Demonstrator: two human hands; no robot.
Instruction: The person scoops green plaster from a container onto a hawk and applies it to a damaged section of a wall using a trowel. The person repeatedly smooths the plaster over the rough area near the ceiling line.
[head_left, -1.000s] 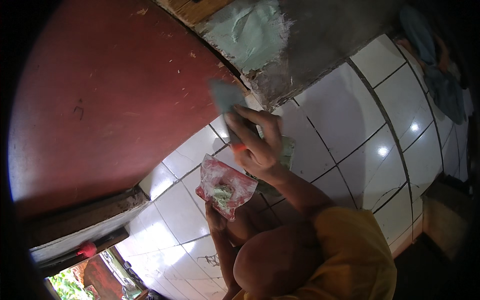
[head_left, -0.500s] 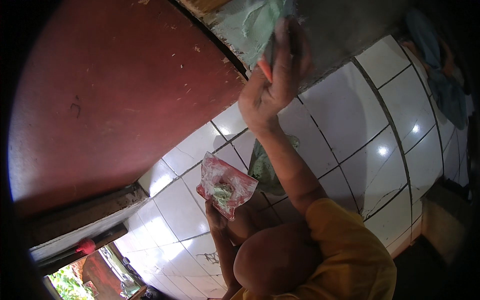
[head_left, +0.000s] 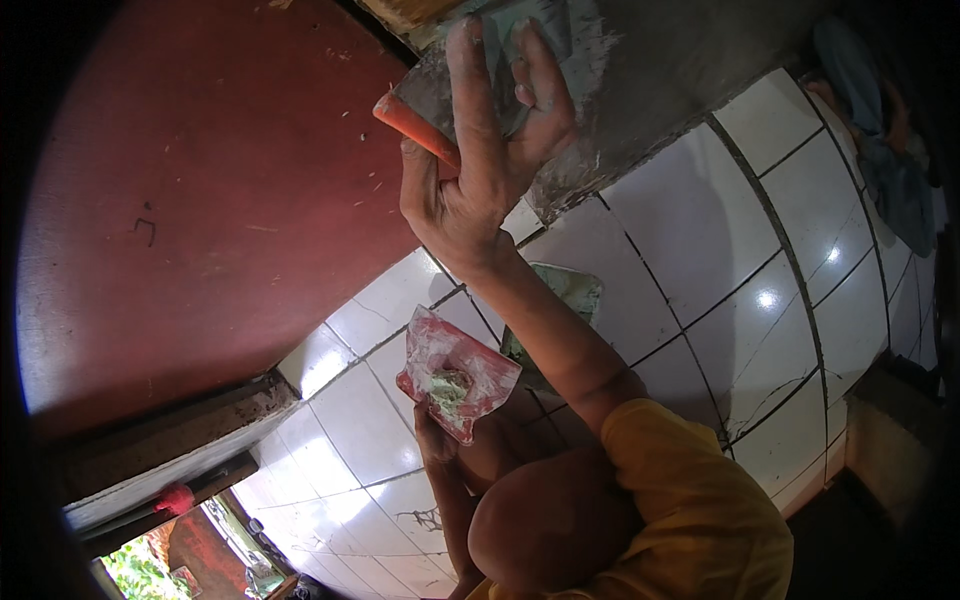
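Note:
My right hand (head_left: 490,140) is raised at the grey wall surface (head_left: 660,70), beside the red door panel (head_left: 220,190). It holds a putty knife with an orange handle (head_left: 415,128); the thumb lies by the handle and the fingers stretch over the blade, which they partly hide. Low in the middle, my left hand (head_left: 436,440) grips the edge of a red flat board (head_left: 480,358) smeared white. A lump of pale green putty (head_left: 449,390) sits on that board. Partly behind my right forearm, a tray (head_left: 575,290) with pale green residue rests on the tiles.
White floor tiles (head_left: 660,240) with dark joints spread below and to the right. A grey-blue cloth (head_left: 880,170) hangs at the far right. Lower left, a wooden sill (head_left: 170,430) borders the red panel, near an opening with greenery (head_left: 145,570).
My right hand has moved left along the wall with the putty knife, and its orange handle now shows more. The pale green smear there looks thinner. My left hand and the board have hardly moved.

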